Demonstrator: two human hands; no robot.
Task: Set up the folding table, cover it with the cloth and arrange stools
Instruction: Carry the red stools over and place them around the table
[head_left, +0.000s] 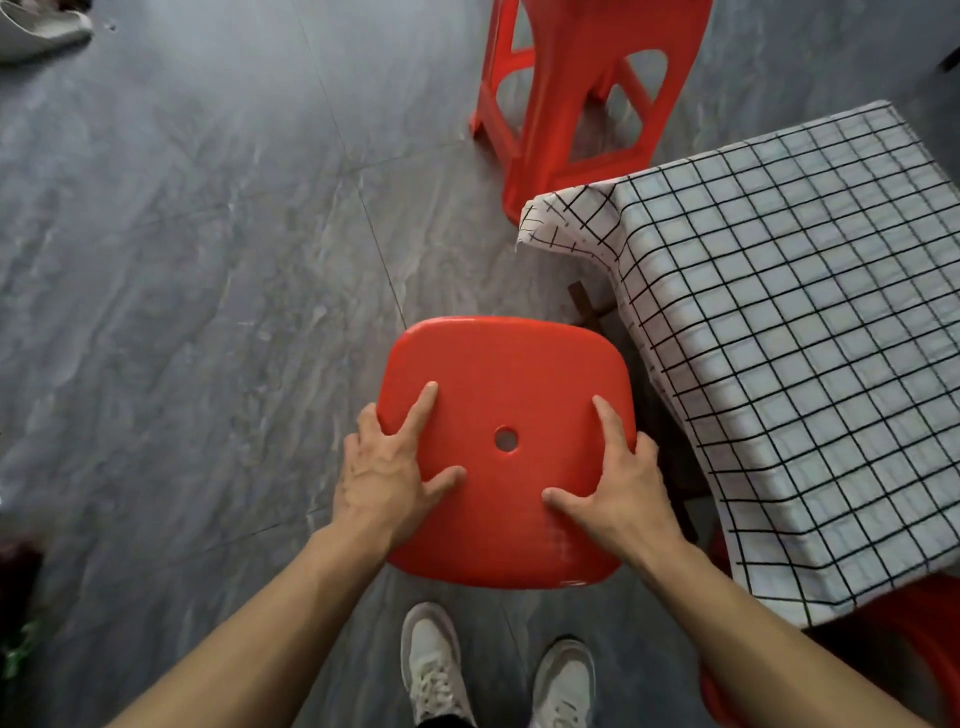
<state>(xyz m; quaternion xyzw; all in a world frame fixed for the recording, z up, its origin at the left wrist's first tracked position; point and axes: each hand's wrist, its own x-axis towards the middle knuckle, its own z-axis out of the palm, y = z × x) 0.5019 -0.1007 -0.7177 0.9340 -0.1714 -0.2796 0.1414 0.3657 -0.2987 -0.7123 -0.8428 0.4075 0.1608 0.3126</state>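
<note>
Hands grip a red stool (506, 447) by its seat: the left hand (387, 475) and right hand (615, 483) each lay forefinger and thumb on top, the other fingers curling over the side edges. It sits just left of the table, which is draped in checked cloth (789, 358). A second stool (576, 98) stands beyond the table corner.

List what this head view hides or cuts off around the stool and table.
- Legs of the held stool: hidden under its own seat.
- Table under the checked cloth: covered, only a dark bit of frame shows.
- Far stool: seat cut off by the top edge.
- Left hand, right hand: outer fingers hidden behind the seat rim.
</note>
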